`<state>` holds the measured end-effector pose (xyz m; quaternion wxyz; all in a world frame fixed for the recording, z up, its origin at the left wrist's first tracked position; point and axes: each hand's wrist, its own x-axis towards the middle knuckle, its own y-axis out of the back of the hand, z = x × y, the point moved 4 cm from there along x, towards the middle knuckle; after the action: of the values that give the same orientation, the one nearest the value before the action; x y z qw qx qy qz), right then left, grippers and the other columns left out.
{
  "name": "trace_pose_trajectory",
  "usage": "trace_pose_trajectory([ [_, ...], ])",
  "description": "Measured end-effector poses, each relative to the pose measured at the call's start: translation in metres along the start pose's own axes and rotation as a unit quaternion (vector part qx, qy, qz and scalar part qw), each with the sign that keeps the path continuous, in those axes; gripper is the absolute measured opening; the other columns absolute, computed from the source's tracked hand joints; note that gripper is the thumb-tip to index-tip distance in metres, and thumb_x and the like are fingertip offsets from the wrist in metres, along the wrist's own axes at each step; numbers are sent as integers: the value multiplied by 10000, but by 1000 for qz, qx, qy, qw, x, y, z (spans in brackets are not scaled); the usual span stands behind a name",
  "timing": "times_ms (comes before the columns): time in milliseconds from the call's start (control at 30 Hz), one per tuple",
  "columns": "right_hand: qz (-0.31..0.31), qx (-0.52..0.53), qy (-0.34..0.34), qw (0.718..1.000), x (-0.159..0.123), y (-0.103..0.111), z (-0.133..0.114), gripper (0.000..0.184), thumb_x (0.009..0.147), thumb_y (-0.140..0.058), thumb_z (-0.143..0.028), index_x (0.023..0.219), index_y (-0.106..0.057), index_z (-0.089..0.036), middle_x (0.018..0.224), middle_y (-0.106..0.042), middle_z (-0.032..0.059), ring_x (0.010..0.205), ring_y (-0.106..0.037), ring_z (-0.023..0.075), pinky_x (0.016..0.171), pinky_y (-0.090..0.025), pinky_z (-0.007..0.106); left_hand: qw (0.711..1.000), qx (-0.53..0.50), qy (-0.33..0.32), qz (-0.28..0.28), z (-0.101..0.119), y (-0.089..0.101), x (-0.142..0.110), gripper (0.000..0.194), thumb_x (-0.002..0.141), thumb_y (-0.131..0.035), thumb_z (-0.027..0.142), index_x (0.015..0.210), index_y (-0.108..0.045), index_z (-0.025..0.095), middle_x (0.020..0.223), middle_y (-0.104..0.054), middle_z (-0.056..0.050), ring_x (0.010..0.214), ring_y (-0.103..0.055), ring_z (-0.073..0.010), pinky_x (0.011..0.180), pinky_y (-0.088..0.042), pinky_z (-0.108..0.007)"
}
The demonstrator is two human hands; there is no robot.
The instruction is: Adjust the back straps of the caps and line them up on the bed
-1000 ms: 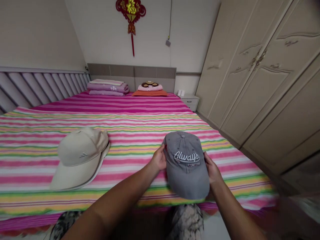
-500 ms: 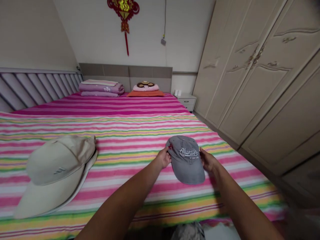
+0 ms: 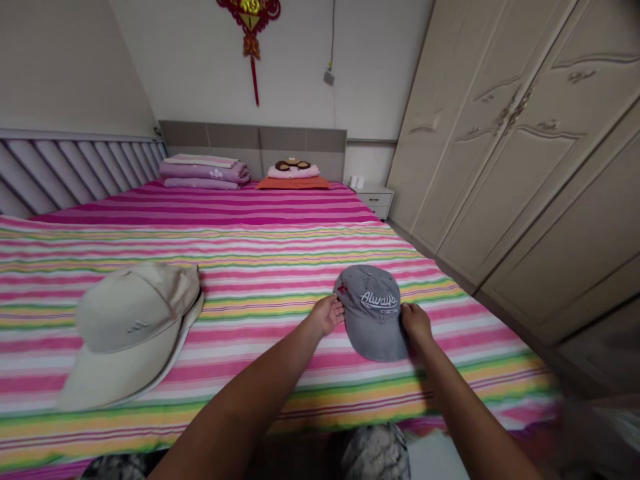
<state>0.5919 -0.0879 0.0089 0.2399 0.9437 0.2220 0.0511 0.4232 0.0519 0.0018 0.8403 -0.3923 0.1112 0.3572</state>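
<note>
A grey baseball cap with white "Always" lettering and a small red emblem lies on the striped bedspread, its brim toward me. My left hand grips its left edge, thumb on top and fingers partly under the side. At the opposite edge, my right hand is closed on the cap, with its fingertips partly hidden. To the left, a beige cap with a small logo rests on the same bedspread, its brim pointing toward the lower left. Neither hand touches that one.
The bed reaches back to a grey headboard. Folded purple bedding and an orange pillow lie there. A white nightstand and tall wardrobe line the right side; a padded rail runs along the left.
The camera view has shifted slightly, so the beige cap appears farther right and higher. My right hand's fingers have drawn in at the grey cap's edge. The grey cap stays nearly where it was.
</note>
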Motion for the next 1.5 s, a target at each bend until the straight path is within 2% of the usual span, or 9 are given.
trace_pose_trajectory([
  [133,106,-33,42,993,-33,15,1,262,783,-437,-315,864,-591,-118,906,-631,139,898,-553,255,797,-383,385,998,45,-36,-7,3,16,-34,104,752,-555,233,813,-516,158,687,-579,-24,664,-573,-128,758,-427,-302],
  [300,184,-20,116,976,-123,13,13,373,783,-372,-399,952,-551,-119,893,-629,145,818,-571,263,695,-421,350,992,98,-69,29,3,66,-97,330,665,-657,209,957,-516,145,862,-612,-73,712,-600,-156,746,-433,-319],
  [367,144,-35,223,963,-166,-5,19,301,789,-409,-389,858,-572,-145,785,-648,114,722,-597,239,628,-444,320,983,150,-90,53,6,96,-124,391,667,-659,241,1009,-509,129,906,-615,-99,721,-613,-174,710,-450,-316],
  [500,-19,-68,480,875,-244,-52,29,150,812,-467,-219,888,-587,-171,769,-671,58,690,-633,173,627,-480,252,975,142,-127,114,14,164,-177,394,679,-653,240,1026,-510,119,855,-637,-99,700,-628,-172,656,-476,-285],
  [600,-93,-56,553,826,-277,-71,26,129,811,-472,-184,864,-589,-179,712,-671,34,625,-637,151,570,-492,226,974,72,-141,160,18,207,-216,282,711,-621,201,966,-543,109,794,-653,-95,655,-634,-156,623,-492,-259],
  [833,-154,-50,458,874,-281,-80,3,279,870,-375,-300,760,-598,-172,658,-663,56,572,-638,166,500,-491,224,897,-151,-223,350,26,263,-269,78,781,-498,107,739,-563,107,566,-622,-25,474,-594,-99,478,-478,-200],
  [1067,-260,-46,407,874,-300,-104,7,337,872,-359,-350,754,-617,-167,666,-659,62,601,-628,172,554,-481,222,842,-215,-259,422,30,282,-279,153,740,-580,229,634,-518,137,498,-574,22,409,-559,-89,424,-448,-197],
  [1333,-326,-43,360,873,-310,-121,14,381,867,-350,-388,696,-602,-159,598,-618,41,547,-583,158,536,-453,218,805,-241,-322,436,41,286,-288,129,688,-619,171,632,-504,148,517,-570,35,436,-553,-62,454,-431,-165],
  [1500,-327,-31,334,883,-311,-121,13,419,857,-349,-431,626,-571,-161,557,-591,32,513,-558,157,515,-443,225,814,-251,-353,387,56,278,-289,96,702,-598,145,677,-508,163,508,-564,44,451,-558,-80,502,-462,-200],
])
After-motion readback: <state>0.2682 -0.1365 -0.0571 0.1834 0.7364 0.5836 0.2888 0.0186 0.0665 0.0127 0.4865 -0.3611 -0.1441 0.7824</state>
